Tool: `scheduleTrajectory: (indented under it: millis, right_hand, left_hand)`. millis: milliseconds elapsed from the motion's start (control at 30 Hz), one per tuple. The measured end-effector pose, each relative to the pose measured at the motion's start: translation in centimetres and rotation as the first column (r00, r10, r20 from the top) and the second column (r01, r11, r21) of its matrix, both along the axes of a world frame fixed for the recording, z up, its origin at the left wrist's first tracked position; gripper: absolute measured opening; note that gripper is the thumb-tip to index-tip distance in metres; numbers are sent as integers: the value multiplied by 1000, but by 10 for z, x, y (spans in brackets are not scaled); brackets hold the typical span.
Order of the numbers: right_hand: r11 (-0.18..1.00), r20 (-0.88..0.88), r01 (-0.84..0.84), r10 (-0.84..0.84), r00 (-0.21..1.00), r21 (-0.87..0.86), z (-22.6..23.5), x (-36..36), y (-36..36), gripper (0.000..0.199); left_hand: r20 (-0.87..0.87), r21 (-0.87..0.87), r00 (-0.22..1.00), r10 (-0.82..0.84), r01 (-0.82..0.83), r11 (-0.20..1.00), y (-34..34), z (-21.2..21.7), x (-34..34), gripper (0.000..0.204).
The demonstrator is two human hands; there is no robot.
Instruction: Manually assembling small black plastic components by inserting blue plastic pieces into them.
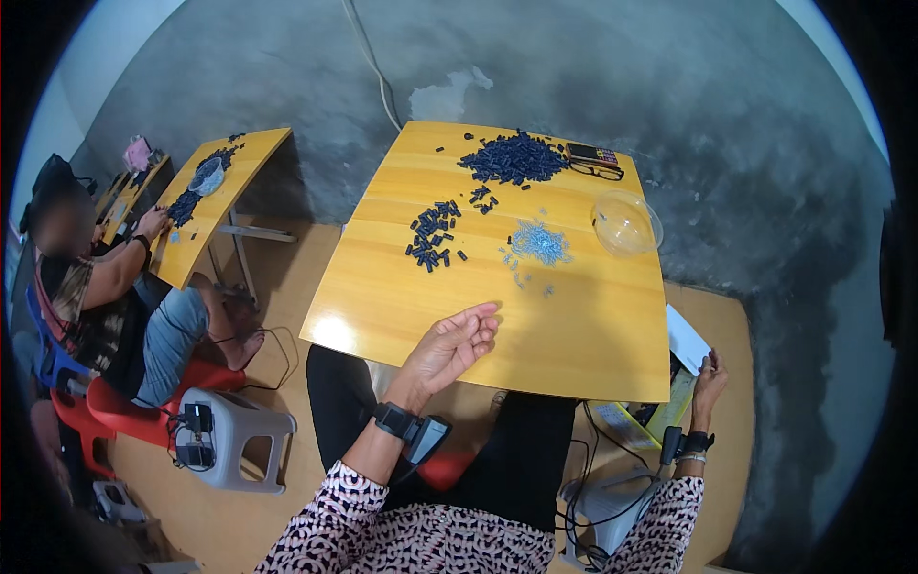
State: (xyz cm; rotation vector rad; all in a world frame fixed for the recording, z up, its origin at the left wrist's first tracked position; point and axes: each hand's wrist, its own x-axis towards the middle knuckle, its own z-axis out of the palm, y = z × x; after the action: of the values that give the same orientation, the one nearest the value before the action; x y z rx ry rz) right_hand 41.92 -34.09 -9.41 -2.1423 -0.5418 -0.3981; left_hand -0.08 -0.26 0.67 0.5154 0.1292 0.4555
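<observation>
One fisheye view, head-worn, facing down and forward over the lap (526,450) onto the table (382,297). Left hand (449,349) near center, right hand (710,385) toward right side, both fairly close; wall (593,67) behind up top, second table (244,163) farther off, left.

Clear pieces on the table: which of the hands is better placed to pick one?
Left, probably: the left hand is over the table, nearer the clear pieces; the right hand is off the table's right side, at a white flap.
</observation>
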Motion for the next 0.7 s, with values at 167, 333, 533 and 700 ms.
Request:
scheduleTrajectory:
  millis: [167, 333, 533, 700]
  right_hand:
    - [995, 36, -97, 97, 995, -11, 115, -86, 64, 21]
    - [835, 202, -550, 542, 815, -23, 180, -173, 160, 13]
    - [553, 128, -826, 832, 540, -108, 156, -231, 290, 10]
    - [536, 194, -818, 842, 503, -208, 125, -257, 359, 12]
  left_hand:
    - [-51, 8, 998, 31, -30, 1000, -2, 3, -1, 27]
    - [-15, 14, 999, 34, -34, 999, 1, -1, -2, 17]
    - [9, -28, 998, 67, -67, 997, 0, -4, -1, 15]
    - [5, -23, 995, 98, -97, 995, -1, -6, -4, 14]
